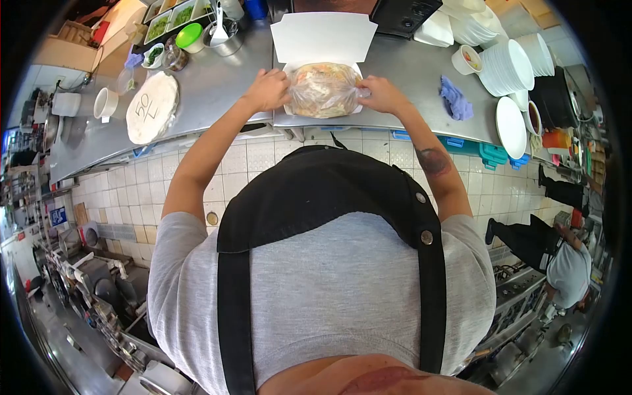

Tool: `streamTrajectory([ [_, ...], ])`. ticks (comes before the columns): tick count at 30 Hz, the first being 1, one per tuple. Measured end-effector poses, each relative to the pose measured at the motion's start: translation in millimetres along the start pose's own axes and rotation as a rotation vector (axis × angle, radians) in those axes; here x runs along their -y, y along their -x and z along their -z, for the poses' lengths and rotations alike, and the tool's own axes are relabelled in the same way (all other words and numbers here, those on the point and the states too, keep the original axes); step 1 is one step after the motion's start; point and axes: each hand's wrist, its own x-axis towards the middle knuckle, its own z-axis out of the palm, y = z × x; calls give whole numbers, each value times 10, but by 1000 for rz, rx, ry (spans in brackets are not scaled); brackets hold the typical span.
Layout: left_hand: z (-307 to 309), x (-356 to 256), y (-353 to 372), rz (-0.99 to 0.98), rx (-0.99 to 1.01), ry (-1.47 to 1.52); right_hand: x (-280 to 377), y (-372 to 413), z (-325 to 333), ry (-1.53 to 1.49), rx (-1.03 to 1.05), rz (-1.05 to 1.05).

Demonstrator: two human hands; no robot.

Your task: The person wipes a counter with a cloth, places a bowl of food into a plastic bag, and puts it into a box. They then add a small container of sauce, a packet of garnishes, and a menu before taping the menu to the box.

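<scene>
A clear plastic bag of food (322, 91), pale with orange bits, bulges over an open white takeout box (324, 39) whose lid stands up behind it. My left hand (268, 90) grips the gathered plastic at the bag's left end, fingers closed. At the right end my right hand (382, 94) pinches the bag between thumb and fingers. Both hands are level with each other, close over the box's sides. The bag covers most of the box's base.
On the steel counter (217, 85) to the left lie a wrapped round stack marked 50 (153, 107) and a green-lidded tub (189, 37). A purple cloth (455, 97), a food cup (467, 59) and stacked white bowls (507, 68) are at right. Another person (567, 263) stands behind, right.
</scene>
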Motion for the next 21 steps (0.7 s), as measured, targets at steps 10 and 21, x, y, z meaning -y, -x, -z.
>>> streamTrajectory([
  [10,-254,85,-194,441,306,530,-288,-107,-261,-1149,159,-898],
  [21,-968,-21,-4,1129,-298,919,-353,68,-837,-320,-266,-817],
])
